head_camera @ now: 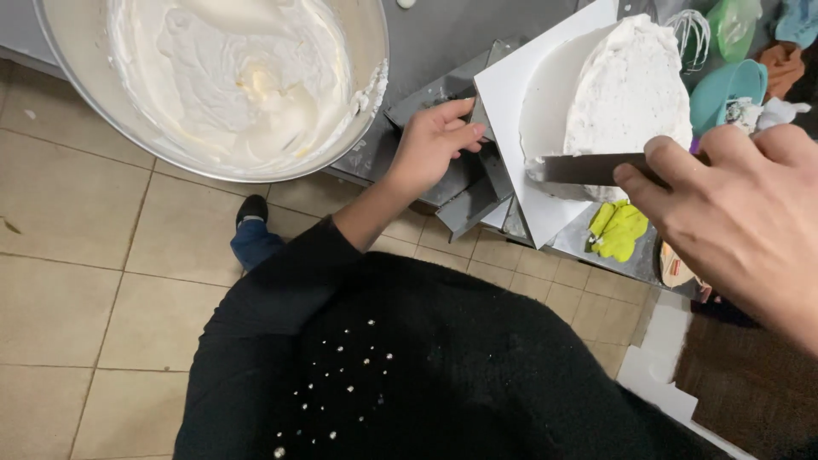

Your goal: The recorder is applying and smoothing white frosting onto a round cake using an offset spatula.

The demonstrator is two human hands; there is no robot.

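The right hand (733, 213), nearest the camera, pinches a flat metal scraper (588, 168) in a closed grip, its edge pressed to the side of the white frosted cake (626, 94). The cake stands on a white board (511, 111) on the table (443, 43). The left hand (434, 145) lies with fingers curled on the board's corner. This looks like the smoothing step; it calls for a steady blade while the board turns. Farther off sits a steel bowl of cream (230, 77).

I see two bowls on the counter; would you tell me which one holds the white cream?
The big steel bowl at the far left holds the cream. The small teal bowl beyond the cake is tipped on its side.
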